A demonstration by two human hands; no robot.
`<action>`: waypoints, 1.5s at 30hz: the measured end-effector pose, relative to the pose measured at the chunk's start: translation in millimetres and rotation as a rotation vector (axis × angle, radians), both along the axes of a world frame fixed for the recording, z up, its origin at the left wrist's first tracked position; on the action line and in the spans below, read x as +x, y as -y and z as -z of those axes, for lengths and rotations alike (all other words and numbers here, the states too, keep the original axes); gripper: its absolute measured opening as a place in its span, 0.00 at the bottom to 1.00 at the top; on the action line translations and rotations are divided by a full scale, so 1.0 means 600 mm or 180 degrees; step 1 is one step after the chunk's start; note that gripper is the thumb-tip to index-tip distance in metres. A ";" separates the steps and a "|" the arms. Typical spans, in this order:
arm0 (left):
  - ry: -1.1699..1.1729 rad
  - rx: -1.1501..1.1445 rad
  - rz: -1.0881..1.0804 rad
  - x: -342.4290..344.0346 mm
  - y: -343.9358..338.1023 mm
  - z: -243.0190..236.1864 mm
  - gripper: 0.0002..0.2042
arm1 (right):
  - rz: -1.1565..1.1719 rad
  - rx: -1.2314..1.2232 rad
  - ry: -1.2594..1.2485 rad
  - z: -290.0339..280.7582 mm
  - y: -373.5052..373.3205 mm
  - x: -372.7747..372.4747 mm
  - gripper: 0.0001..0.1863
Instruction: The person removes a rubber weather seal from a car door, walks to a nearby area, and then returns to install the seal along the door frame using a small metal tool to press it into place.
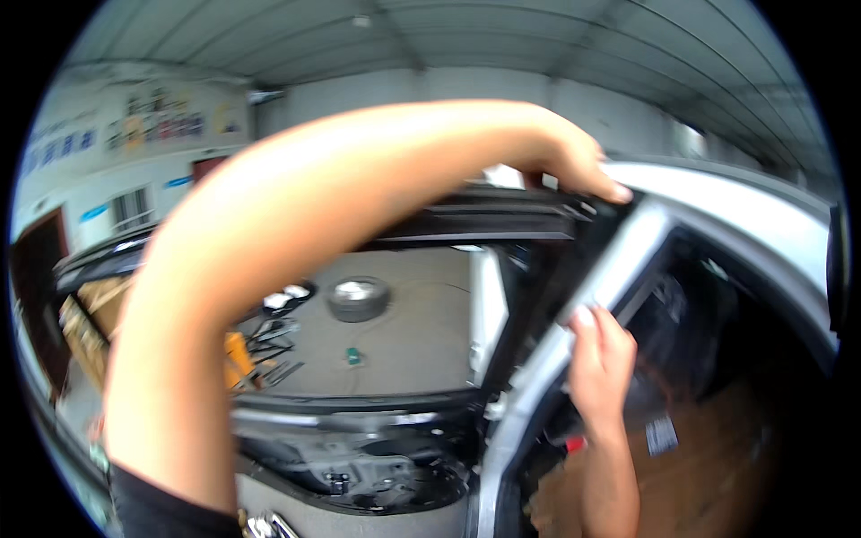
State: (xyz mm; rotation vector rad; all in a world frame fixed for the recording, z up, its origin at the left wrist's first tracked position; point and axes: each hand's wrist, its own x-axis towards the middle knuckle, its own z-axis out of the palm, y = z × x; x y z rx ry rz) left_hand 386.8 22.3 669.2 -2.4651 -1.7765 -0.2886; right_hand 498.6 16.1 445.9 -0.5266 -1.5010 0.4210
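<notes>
My left arm arches across the view to the upper corner of a black car door frame (502, 215). There my left hand (574, 161) curls over the frame's top, close to where it meets the silver pillar (547, 354). Its fingers are partly hidden behind the frame. Lower down, my right hand (603, 363) is closed at the pillar's edge, thumb and fingers touching the metal. Whether a thin strip lies under these fingertips, I cannot tell. The door stands open, and its lower inner panel (368, 457) is bare of trim. Both hands are slightly blurred.
Above right curves the car's white roof (735, 193); brown sheeting (691, 457) covers the interior below. Through the window opening, a wheel (359, 298), a small green object (353, 356) and several tools (269, 345) lie on the grey floor. Cardboard boxes (85, 345) stand left.
</notes>
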 end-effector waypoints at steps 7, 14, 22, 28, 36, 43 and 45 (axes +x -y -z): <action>-0.0593 0.1946 0.0086 -0.073 0.208 -0.072 0.28 | 0.0225 0.0179 0.0621 0.071 0.052 -0.008 0.14; -0.0224 0.6011 -0.2601 -0.622 0.626 0.073 0.23 | -0.0965 0.1084 0.0943 0.066 0.142 -0.209 0.10; -0.0355 0.6413 -0.2447 -0.609 0.689 0.124 0.13 | -0.2105 0.1195 0.0920 0.016 0.303 -0.459 0.06; 0.2362 0.5627 -0.1486 -0.729 0.735 0.227 0.15 | -0.2936 0.0956 0.0845 -0.041 0.372 -0.675 0.10; 0.2706 0.4540 -0.0624 -0.754 0.751 0.251 0.18 | -0.4367 0.1093 0.0619 -0.107 0.436 -0.823 0.07; 0.3937 0.3719 -0.0222 -0.750 0.769 0.223 0.17 | -0.3410 0.2968 -0.0330 -0.115 0.423 -0.925 0.12; 0.4111 0.3328 -0.0230 -0.752 0.786 0.218 0.16 | -0.3088 0.3198 -0.0462 -0.111 0.418 -0.962 0.13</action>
